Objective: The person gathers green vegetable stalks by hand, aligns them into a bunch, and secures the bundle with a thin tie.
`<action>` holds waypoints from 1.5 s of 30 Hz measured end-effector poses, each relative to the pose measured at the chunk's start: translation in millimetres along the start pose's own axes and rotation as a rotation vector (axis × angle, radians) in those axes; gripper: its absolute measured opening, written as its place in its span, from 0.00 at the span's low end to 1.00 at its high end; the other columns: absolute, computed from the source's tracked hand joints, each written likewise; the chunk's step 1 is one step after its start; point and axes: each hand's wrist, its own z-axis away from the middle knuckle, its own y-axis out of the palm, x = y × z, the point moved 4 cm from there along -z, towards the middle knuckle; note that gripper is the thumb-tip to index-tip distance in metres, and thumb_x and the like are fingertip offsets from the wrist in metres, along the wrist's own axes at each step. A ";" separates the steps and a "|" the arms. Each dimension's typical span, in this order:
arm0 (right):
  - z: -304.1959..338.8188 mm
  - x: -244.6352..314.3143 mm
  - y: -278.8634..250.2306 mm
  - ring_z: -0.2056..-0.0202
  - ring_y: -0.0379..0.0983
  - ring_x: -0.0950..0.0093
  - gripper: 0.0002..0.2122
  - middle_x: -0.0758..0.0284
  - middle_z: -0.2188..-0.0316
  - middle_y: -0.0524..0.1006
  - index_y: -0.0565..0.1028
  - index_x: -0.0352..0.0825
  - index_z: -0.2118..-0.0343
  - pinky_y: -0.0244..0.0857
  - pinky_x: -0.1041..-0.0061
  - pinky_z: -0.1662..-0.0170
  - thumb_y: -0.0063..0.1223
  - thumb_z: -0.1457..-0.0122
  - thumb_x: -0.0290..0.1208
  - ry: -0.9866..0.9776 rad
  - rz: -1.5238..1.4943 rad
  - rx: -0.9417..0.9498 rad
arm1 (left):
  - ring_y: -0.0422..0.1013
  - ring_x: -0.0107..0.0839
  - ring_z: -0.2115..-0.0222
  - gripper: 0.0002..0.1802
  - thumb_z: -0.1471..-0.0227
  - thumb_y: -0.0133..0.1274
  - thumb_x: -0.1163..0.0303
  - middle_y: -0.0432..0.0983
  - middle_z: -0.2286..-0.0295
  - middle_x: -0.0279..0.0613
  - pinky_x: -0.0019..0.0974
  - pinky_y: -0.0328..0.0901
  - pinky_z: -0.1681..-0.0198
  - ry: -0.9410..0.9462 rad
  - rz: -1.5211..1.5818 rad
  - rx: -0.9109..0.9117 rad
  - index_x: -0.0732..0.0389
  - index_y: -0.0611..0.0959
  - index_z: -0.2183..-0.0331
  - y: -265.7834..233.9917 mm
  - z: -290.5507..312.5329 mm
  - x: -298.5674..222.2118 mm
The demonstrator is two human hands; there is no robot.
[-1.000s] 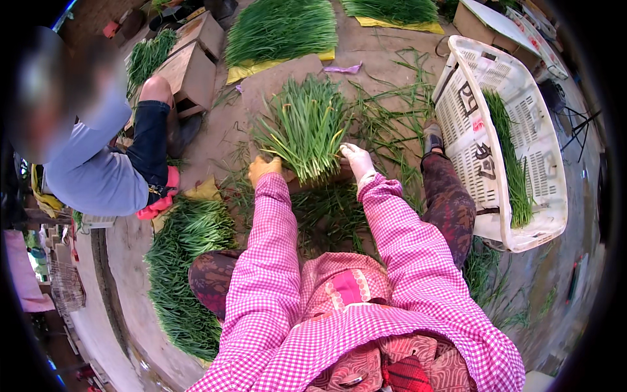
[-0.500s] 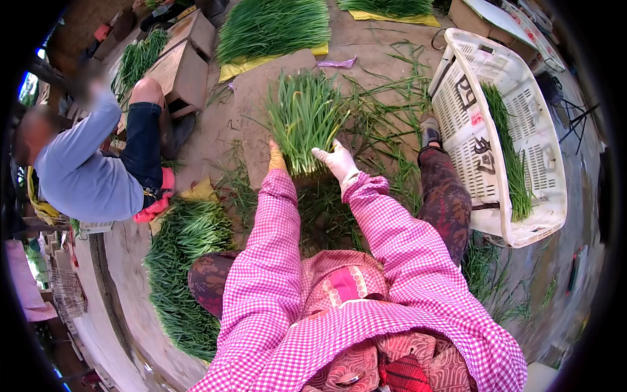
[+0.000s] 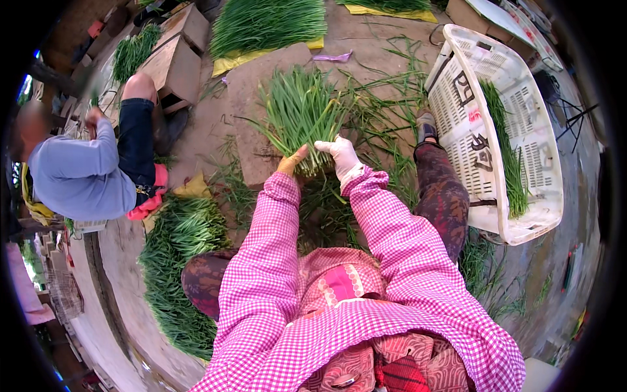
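Observation:
A bunch of green chives (image 3: 302,108) lies over the low board (image 3: 251,147) in front of me, its pale stem ends toward me. Both hands press round those stems from either side. My left hand (image 3: 292,161), in a yellowish glove, is closed on the left of the bunch. In a white glove, my right hand (image 3: 341,158) grips the right side, thumb across the stems. The fingers under the bunch are hidden. A few blades stick out sideways from it.
Loose chive blades (image 3: 385,124) litter the floor. To the right stands a white plastic crate (image 3: 473,140) with chives inside. A large chive pile (image 3: 173,274) lies left of my knee; another heap (image 3: 268,26) sits ahead on yellow sheeting. A co-worker (image 3: 81,170) sits at the left.
My hands have drawn closer together round the stems, bunching them tighter, and the left has moved right. The co-worker's raised arm has come down.

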 end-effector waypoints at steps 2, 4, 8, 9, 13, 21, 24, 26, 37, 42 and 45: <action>-8.0 -4.4 -10.8 0.60 0.69 0.73 0.17 0.65 0.61 0.74 0.72 0.28 0.58 0.60 0.75 0.53 0.57 0.54 0.23 0.025 -0.107 0.039 | 0.76 0.37 0.70 0.24 0.59 0.64 0.60 0.79 0.68 0.42 0.42 0.74 0.70 0.003 0.132 0.067 0.62 0.77 0.62 9.9 13.7 0.5; -6.2 -0.1 -13.5 0.64 0.72 0.73 0.14 0.66 0.66 0.77 0.73 0.29 0.60 0.65 0.74 0.57 0.55 0.53 0.19 0.077 -0.163 0.008 | 0.76 0.38 0.70 0.21 0.59 0.63 0.64 0.79 0.68 0.43 0.41 0.74 0.70 0.000 0.132 0.094 0.62 0.77 0.63 11.0 20.0 -3.1; -5.5 11.1 -16.6 0.63 0.72 0.72 0.15 0.64 0.65 0.76 0.72 0.28 0.59 0.65 0.73 0.56 0.55 0.53 0.21 0.025 0.079 -0.012 | 0.76 0.41 0.70 0.17 0.62 0.58 0.72 0.78 0.69 0.46 0.41 0.74 0.68 -0.016 0.061 0.036 0.64 0.77 0.65 4.3 12.0 -4.7; -17.0 0.5 -27.8 0.58 0.72 0.68 0.22 0.59 0.61 0.75 0.69 0.26 0.54 0.63 0.72 0.52 0.58 0.50 0.32 0.024 0.193 0.034 | 0.76 0.42 0.70 0.17 0.62 0.57 0.72 0.78 0.69 0.46 0.42 0.74 0.68 -0.012 0.037 0.031 0.64 0.77 0.65 1.8 2.5 -0.3; -19.1 5.7 -22.7 0.49 0.67 0.62 0.40 0.50 0.51 0.70 0.63 0.23 0.48 0.58 0.72 0.46 0.58 0.53 0.56 -0.006 0.835 0.157 | 0.75 0.45 0.72 0.18 0.63 0.55 0.73 0.77 0.70 0.50 0.47 0.74 0.69 0.055 0.002 0.021 0.67 0.77 0.65 -2.7 -12.6 6.3; -16.6 -24.7 -12.5 0.52 0.68 0.73 0.36 0.63 0.53 0.72 0.57 0.32 0.43 0.59 0.76 0.47 0.65 0.54 0.30 -0.057 0.547 0.294 | 0.76 0.44 0.76 0.13 0.59 0.56 0.76 0.78 0.74 0.53 0.45 0.73 0.75 0.103 -0.150 -0.003 0.70 0.80 0.67 -1.9 -29.0 4.8; -19.2 -33.8 -12.7 0.52 0.66 0.74 0.30 0.66 0.53 0.72 0.63 0.33 0.46 0.58 0.75 0.47 0.64 0.53 0.28 -0.090 0.337 0.361 | 0.76 0.43 0.74 0.16 0.60 0.57 0.77 0.78 0.70 0.51 0.45 0.73 0.71 0.159 -0.119 -0.030 0.70 0.79 0.64 -12.1 -37.7 10.9; -18.0 -33.7 -12.6 0.54 0.68 0.75 0.28 0.67 0.55 0.73 0.65 0.32 0.48 0.59 0.76 0.49 0.63 0.54 0.25 -0.066 0.366 0.318 | 0.76 0.42 0.70 0.18 0.60 0.60 0.77 0.78 0.68 0.49 0.43 0.72 0.65 0.207 -0.156 -0.019 0.69 0.78 0.62 -23.4 -45.8 12.0; -24.9 -18.0 -36.5 0.66 0.72 0.74 0.25 0.65 0.67 0.76 0.70 0.28 0.54 0.65 0.79 0.60 0.56 0.62 0.19 -0.067 0.761 -0.016 | 0.74 0.39 0.66 0.22 0.70 0.61 0.85 0.79 0.71 0.48 0.38 0.67 0.57 0.231 -0.400 -0.086 0.69 0.79 0.64 -10.1 -31.3 0.5; -16.6 -7.9 -48.4 0.72 0.73 0.72 0.26 0.62 0.71 0.76 0.68 0.24 0.53 0.68 0.76 0.63 0.49 0.62 0.13 0.037 0.248 -0.003 | 0.75 0.43 0.72 0.14 0.68 0.56 0.84 0.78 0.73 0.53 0.41 0.70 0.63 0.125 -0.280 -0.130 0.70 0.79 0.71 -4.2 1.1 -14.7; -13.3 4.9 -61.1 0.77 0.74 0.68 0.27 0.62 0.74 0.73 0.65 0.24 0.51 0.69 0.73 0.72 0.49 0.61 0.15 0.062 0.061 -0.050 | 0.74 0.44 0.82 0.12 0.67 0.52 0.85 0.76 0.77 0.57 0.43 0.73 0.78 0.219 -0.130 -0.132 0.72 0.74 0.72 1.2 29.5 -33.6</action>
